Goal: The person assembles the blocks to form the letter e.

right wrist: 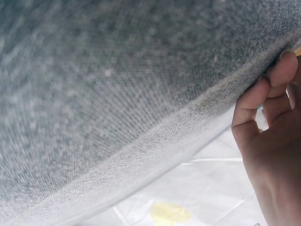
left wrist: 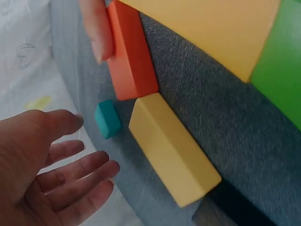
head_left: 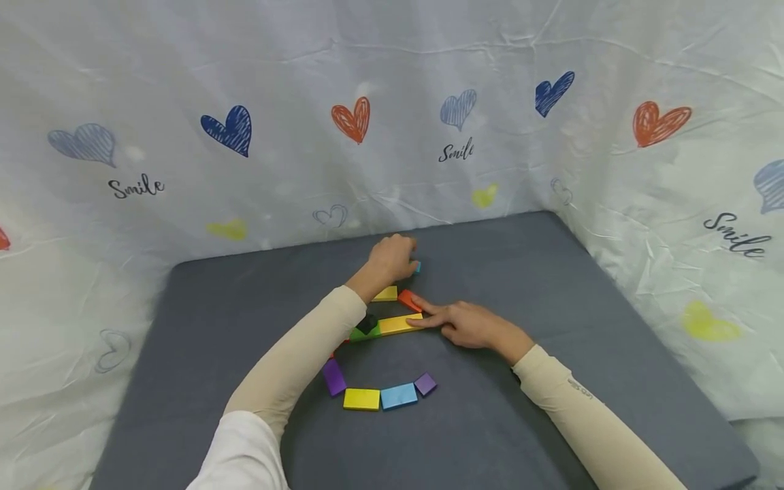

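Note:
My left hand [head_left: 392,257] hovers at the far end of the blocks, fingers loosely spread. In the left wrist view a small teal block [left wrist: 107,118] stands just beyond its fingertips, with a gap between. Beside it lie a pale yellow block [left wrist: 171,148] and a red block [left wrist: 131,52] that meet at a corner. Two outstretched fingers of my right hand [head_left: 478,325] touch the red block and the end of an orange-yellow block [head_left: 399,324]. That block adjoins a green block [head_left: 365,334], partly hidden by the left wrist.
Nearer me, a purple block [head_left: 334,378], a yellow block [head_left: 361,399], a light blue block [head_left: 398,395] and a small purple block [head_left: 425,384] form a curve on the grey table [head_left: 520,435]. A heart-printed sheet [head_left: 398,170] hangs behind the table.

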{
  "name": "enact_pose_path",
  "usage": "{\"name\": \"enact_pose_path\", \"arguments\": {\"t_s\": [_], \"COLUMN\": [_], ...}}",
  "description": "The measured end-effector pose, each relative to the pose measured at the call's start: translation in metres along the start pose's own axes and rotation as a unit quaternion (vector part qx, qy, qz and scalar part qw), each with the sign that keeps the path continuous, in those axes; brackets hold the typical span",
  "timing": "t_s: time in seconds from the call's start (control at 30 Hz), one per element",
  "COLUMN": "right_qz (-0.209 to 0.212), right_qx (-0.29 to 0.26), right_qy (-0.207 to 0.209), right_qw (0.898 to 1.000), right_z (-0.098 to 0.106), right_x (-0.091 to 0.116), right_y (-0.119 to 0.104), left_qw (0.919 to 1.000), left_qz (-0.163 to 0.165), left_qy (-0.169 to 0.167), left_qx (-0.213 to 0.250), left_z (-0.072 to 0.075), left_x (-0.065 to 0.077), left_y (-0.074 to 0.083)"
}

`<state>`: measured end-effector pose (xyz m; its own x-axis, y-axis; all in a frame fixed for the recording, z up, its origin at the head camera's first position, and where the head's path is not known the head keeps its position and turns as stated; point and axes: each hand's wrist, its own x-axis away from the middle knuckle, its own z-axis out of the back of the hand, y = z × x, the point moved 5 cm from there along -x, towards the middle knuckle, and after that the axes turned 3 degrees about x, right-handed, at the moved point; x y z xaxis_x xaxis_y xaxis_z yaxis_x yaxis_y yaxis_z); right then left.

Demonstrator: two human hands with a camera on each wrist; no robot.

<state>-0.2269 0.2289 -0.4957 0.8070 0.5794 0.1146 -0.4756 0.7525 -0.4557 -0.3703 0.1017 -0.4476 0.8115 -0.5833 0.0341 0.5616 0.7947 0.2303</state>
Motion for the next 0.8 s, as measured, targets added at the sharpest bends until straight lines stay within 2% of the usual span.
{"name": "enact_pose_path", "arguments": {"t_s": [0.33, 0.63, 0.8], "right_qz": [-0.006, -0.014, -0.015], "right_qx": [0.005, 0.001, -0.003], "right_qy": [-0.002, -0.006, -0.005], "right_qw": [1.000, 1.000, 1.000], "right_z": [-0.002, -0.002, -0.003], "right_x": [-0.002, 0.000, 0.000], "right_y": [0.002, 0.003, 0.003], "left_qw": [0.9989, 0.9983, 0.9986], "left_qz": [0.017, 0.022, 0.017], "left_qy": [-0.033, -0.035, -0.026], "left_qx": [-0.031, -0.042, -0.042], "left_z": [-0.011, -0.014, -0.016], "left_x": [-0.007, -0.012, -0.016], "left_y": [0.009, 0.011, 0.006]}}
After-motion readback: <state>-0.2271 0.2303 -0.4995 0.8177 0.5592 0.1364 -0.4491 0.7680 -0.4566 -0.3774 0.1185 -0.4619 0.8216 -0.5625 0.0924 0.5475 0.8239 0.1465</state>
